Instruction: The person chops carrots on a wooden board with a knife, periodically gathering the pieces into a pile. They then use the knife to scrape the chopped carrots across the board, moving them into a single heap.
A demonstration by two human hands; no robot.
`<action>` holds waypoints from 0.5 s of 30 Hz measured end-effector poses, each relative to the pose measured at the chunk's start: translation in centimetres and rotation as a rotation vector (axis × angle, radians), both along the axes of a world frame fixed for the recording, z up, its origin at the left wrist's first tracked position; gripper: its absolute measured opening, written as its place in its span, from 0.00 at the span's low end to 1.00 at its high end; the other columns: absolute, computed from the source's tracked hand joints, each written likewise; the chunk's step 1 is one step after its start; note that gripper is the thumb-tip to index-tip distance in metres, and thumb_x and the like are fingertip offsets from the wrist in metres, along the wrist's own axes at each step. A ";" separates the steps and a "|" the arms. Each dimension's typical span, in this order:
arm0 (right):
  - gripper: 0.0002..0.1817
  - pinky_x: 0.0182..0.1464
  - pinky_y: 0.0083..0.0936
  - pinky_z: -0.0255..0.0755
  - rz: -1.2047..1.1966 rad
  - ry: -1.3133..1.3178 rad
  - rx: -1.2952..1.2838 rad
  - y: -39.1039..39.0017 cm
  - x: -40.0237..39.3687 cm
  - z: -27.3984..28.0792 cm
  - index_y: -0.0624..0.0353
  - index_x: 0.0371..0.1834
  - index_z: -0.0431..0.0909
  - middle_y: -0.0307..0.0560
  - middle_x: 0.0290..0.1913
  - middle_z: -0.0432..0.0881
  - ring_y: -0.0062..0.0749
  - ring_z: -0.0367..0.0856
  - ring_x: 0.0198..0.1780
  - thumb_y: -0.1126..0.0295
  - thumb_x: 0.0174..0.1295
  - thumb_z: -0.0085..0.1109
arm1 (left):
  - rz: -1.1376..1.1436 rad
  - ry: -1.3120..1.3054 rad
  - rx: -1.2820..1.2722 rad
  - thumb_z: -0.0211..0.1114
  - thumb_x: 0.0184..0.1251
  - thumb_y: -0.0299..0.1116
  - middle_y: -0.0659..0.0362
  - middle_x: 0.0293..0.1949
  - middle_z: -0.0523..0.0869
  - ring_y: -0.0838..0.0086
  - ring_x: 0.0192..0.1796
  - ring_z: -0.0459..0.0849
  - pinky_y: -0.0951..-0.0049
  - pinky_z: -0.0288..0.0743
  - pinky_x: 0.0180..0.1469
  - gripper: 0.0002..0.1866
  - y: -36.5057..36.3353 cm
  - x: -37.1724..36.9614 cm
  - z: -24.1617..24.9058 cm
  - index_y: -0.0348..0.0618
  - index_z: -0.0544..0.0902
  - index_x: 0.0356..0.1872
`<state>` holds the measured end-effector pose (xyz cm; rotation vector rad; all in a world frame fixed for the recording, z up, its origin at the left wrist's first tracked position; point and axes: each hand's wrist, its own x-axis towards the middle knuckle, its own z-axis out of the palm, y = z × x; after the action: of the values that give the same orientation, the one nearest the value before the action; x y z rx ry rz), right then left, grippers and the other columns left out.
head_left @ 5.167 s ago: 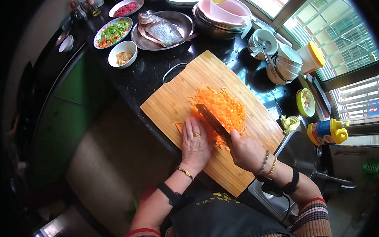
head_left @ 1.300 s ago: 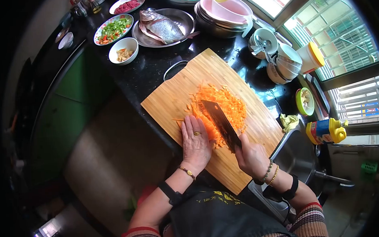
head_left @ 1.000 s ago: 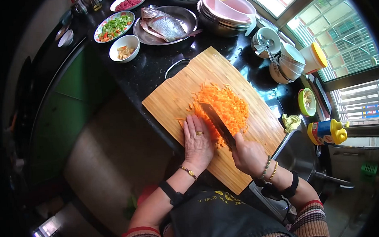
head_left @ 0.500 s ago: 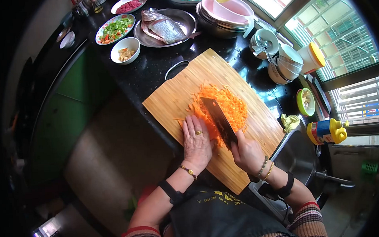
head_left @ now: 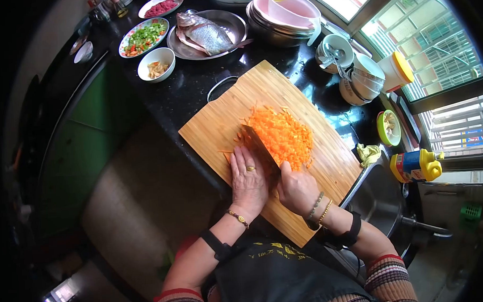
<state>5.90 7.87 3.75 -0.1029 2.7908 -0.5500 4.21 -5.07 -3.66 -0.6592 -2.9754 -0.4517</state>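
Note:
A wooden cutting board (head_left: pixel 221 117) lies angled on the dark counter, bearing a heap of finely chopped carrot (head_left: pixel 283 136). My right hand (head_left: pixel 299 190) is closed around the handle of a cleaver (head_left: pixel 262 154), whose dark blade stands along the heap's left side. Beside the blade, my left hand (head_left: pixel 248 182) lies flat with fingers stretched forward, close to a few carrot shreds at the board's left edge. Whether its fingertips press on carrot under them is hidden.
Beyond the board are a white bowl (head_left: pixel 167 71), a plate of chopped green and red vegetables (head_left: pixel 123 51), and a fish (head_left: pixel 208 35) in a metal dish (head_left: pixel 241 28). Stacked bowls (head_left: pixel 364 83) stand at right, near the sink (head_left: pixel 378 186) and a yellow-capped detergent bottle (head_left: pixel 412 167).
The cleaver and my right hand have shifted left, from over the carrot heap to its left edge beside my left hand. My left hand has barely moved.

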 end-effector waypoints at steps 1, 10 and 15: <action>0.09 0.26 0.49 0.70 -0.013 0.003 -0.003 0.0 0.0 0.1 0.64 0.34 0.64 0.61 0.18 0.75 0.57 0.76 0.22 0.69 0.58 0.50 | 0.010 0.011 0.001 0.57 0.62 0.46 0.31 0.62 0.59 0.39 0.69 0.54 0.48 0.43 0.72 0.36 0.1 0.1 -0.2 0.22 0.63 0.61; 0.08 0.24 0.49 0.68 -0.040 0.185 -0.130 3.4 0.9 0.8 0.59 0.36 0.64 0.60 0.16 0.75 0.57 0.75 0.20 0.68 0.62 0.50 | 0.042 -0.165 0.232 0.69 0.52 0.43 0.37 0.66 0.55 0.47 0.71 0.49 0.50 0.41 0.72 0.46 -0.9 0.1 2.4 0.23 0.55 0.64; 0.08 0.26 0.47 0.67 0.078 0.116 -0.061 3.0 -1.2 2.9 0.61 0.36 0.65 0.61 0.18 0.74 0.59 0.75 0.23 0.70 0.62 0.52 | 0.016 -0.089 0.283 0.69 0.52 0.41 0.36 0.66 0.54 0.44 0.71 0.48 0.48 0.39 0.72 0.47 -0.9 0.2 0.8 0.25 0.51 0.65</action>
<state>4.69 10.83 6.69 -0.2631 2.8675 -0.6290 4.41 -5.98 -2.87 -0.5994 -2.9097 -0.9015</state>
